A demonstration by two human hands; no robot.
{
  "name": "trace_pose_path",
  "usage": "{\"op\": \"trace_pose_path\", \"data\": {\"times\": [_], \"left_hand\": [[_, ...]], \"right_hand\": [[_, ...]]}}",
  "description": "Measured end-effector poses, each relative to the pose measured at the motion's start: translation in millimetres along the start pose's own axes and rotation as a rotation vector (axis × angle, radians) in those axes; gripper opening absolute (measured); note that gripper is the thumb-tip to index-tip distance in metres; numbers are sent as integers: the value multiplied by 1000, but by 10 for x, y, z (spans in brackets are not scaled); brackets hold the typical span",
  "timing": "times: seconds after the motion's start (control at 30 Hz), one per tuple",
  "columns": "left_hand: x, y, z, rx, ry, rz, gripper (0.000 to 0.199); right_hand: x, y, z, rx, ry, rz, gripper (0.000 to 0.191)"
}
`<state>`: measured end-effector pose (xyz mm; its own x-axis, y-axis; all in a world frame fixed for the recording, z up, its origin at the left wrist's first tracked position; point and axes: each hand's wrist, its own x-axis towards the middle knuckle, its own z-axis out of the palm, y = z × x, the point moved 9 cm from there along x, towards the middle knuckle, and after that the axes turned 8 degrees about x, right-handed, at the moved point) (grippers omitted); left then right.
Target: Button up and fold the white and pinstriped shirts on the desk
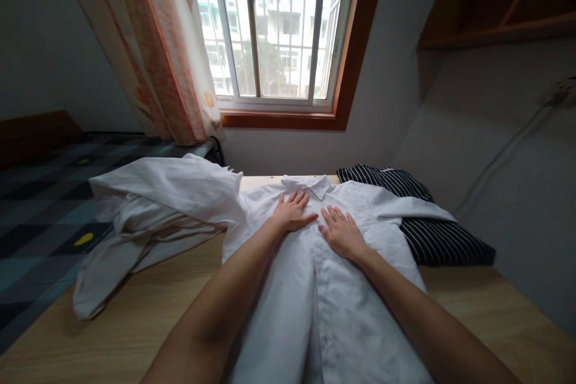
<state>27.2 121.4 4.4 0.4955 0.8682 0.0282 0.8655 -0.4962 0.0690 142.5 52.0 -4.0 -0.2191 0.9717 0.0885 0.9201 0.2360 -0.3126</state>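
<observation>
A white collared shirt (288, 294) lies spread on the wooden table (157, 306), its collar toward the window. My left hand (292, 212) rests flat on the upper chest just below the collar, fingers spread. Just right of it, my right hand (342, 233) lies flat on the other front panel, fingers slightly apart. Neither hand holds anything. The shirt's right-side sleeve stretches over a black striped cloth (445, 243). At its left side the shirt meets a crumpled heap of white and light grey cloth (153, 210).
A bed with a dark checked cover (40, 216) stands at the left. Behind the table are a patterned curtain (157, 42) and a barred window (279, 30). A wooden shelf (499, 30) hangs at the upper right, above a cable (504, 147) on the wall.
</observation>
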Motion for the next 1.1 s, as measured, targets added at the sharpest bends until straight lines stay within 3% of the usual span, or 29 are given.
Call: {"op": "trace_pose_path", "data": {"times": [0.1, 0.23, 0.4, 0.5, 0.7, 0.9, 1.1], "left_hand": [[-8, -25, -66, -18, 36, -7, 59], [-111, -79, -291, -106, 199, -110, 39], [-459, -74, -575, -146, 297, -282, 31], [-726, 54, -594, -176, 235, -302, 26], [-1125, 248, -355, -127, -2, -342, 27], [-1115, 336, -374, -80, -52, -311, 37], [-915, 319, -391, -216, 4, -294, 24]], "right_hand": [[-268, -25, -16, 20, 10, -56, 57], [-467, -27, -159, 139, 94, -93, 47], [-462, -102, -483, 200, 258, 31, 31], [-424, -399, -553, 78, 291, 18, 30], [-298, -717, -333, -36, 167, 43, 21], [-203, -378, -347, 235, 170, 161, 12], [-247, -29, -321, 439, 222, 219, 20]]}}
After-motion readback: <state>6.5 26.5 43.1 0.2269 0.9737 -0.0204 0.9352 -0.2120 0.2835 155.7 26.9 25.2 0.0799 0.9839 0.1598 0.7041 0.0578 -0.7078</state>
